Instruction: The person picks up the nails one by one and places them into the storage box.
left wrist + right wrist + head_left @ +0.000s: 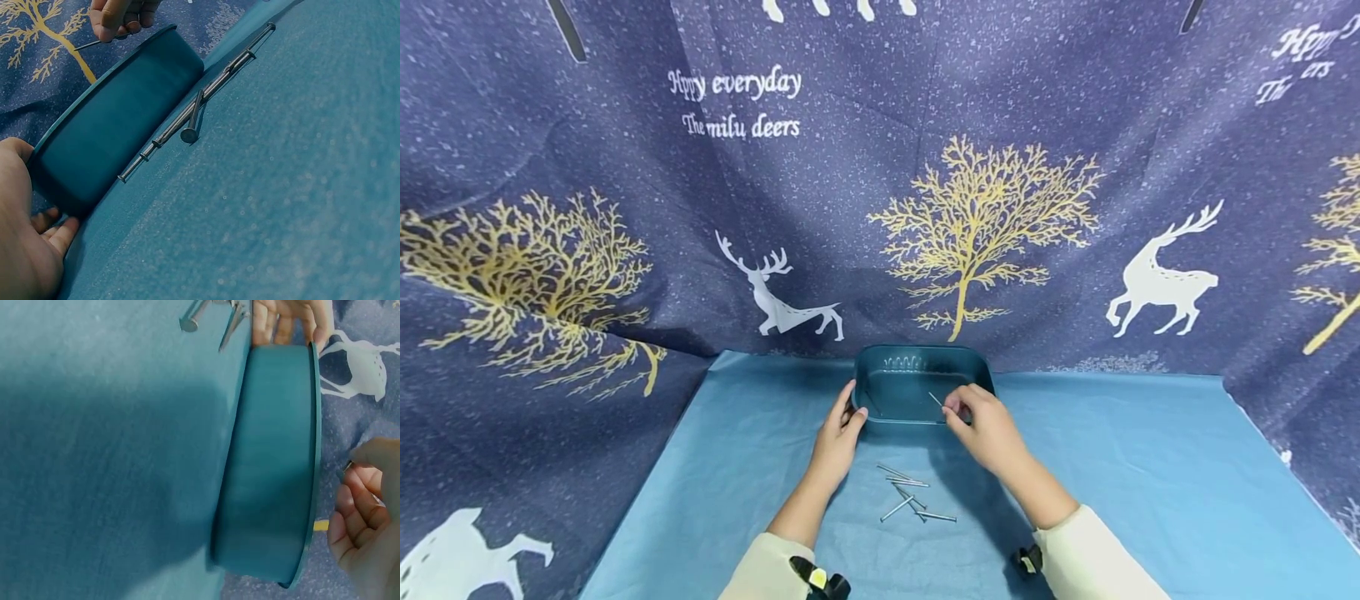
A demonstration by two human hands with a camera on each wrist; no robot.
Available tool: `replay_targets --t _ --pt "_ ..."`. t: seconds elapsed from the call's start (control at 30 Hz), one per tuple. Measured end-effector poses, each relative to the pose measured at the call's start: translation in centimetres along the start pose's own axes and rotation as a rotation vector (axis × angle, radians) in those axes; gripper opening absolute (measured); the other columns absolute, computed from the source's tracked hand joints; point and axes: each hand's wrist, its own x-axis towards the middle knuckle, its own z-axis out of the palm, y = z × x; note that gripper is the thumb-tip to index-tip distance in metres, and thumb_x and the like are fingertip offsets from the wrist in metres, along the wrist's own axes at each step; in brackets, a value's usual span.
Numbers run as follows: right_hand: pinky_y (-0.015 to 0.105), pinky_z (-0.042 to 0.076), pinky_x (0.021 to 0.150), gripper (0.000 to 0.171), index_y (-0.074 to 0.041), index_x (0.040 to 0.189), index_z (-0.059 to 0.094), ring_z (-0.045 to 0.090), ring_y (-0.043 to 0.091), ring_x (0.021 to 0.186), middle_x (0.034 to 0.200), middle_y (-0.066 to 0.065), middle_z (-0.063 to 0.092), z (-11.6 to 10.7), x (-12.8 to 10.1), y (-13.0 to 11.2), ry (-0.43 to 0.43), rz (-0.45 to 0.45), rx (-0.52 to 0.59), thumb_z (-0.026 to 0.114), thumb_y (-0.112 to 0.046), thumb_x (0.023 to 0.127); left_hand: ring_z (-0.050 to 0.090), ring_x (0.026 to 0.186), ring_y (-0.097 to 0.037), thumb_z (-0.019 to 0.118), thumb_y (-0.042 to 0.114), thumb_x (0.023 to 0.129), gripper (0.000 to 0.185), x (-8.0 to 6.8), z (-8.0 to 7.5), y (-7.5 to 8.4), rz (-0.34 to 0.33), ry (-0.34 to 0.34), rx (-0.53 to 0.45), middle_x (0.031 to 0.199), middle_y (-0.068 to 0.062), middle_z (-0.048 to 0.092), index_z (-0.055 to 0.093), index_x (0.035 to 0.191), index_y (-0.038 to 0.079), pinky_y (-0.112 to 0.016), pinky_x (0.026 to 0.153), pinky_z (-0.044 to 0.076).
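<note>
Tray (917, 417) behind loose nails (910, 496), on table cloth (1150, 483)

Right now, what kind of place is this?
Probably a makeshift tabletop set for recording handwork, not a real workshop: a deer-print cloth hangs as backdrop, a blue cloth covers the table, with only a teal tray and loose nails.

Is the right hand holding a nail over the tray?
Yes: in the head view the right hand pinches a nail above the dark teal tray.
</note>
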Motion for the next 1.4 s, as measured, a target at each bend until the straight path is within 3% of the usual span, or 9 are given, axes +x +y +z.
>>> replay_targets --t 0.43,0.8,0.93,1.13,1.4 --pt "0.030 0.055 0.072 0.005 -0.014 0.092 0.067 0.060 0.010 0.079 0.087 -0.002 0.064 -0.23 0.54 0.62 -0.012 0.102 -0.005 0.071 -0.015 0.095 0.043 0.146 -0.033 0.053 0.030 0.106 0.057 -0.07 0.02 -0.13 -0.007 -0.010 -0.017 0.160 -0.018 0.039 0.032 0.159 0.035 -0.053 0.114 0.043" --pt "0.032 0.055 0.069 0.007 -0.013 0.090 0.069 0.063 0.012 0.076 0.085 -0.001 0.068 -0.02 0.60 0.66 0.028 0.113 -0.024 0.075 -0.013 0.091 0.044 0.145 -0.034 0.054 0.030 0.106 0.057 0.10 0.16 -0.10 0.007 -0.007 -0.003 0.159 -0.019 0.041 0.033 0.159 0.032 -0.053 0.114 0.043" --pt "0.035 0.052 0.072 0.012 -0.011 0.101 0.069 0.062 0.019 0.081 0.093 0.005 0.068 -0.03 0.59 0.65 0.021 0.124 -0.013 0.074 -0.017 0.093 0.045 0.145 -0.034 0.054 0.030 0.106 0.057 0.11 0.18 -0.14 0.010 -0.003 -0.005 0.159 -0.019 0.042 0.033 0.159 0.031 -0.053 0.113 0.044" --pt "0.044 0.056 0.082 0.044 -0.007 0.133 0.061 0.065 0.031 0.098 0.111 0.011 0.066 -0.05 0.58 0.59 0.025 0.134 0.010 0.074 -0.023 0.094 0.044 0.145 -0.035 0.054 0.030 0.106 0.058 0.08 0.19 -0.28 0.008 -0.002 -0.005 0.159 -0.020 0.040 0.032 0.160 0.031 -0.054 0.113 0.043" --pt "0.043 0.054 0.079 0.044 -0.005 0.132 0.062 0.064 0.028 0.098 0.109 0.012 0.066 -0.06 0.38 0.82 0.049 0.114 0.012 0.074 -0.022 0.093 0.045 0.145 -0.034 0.054 0.032 0.106 0.057 0.12 0.11 -0.35 0.000 0.005 -0.009 0.158 -0.019 0.042 0.034 0.159 0.035 -0.053 0.113 0.044"
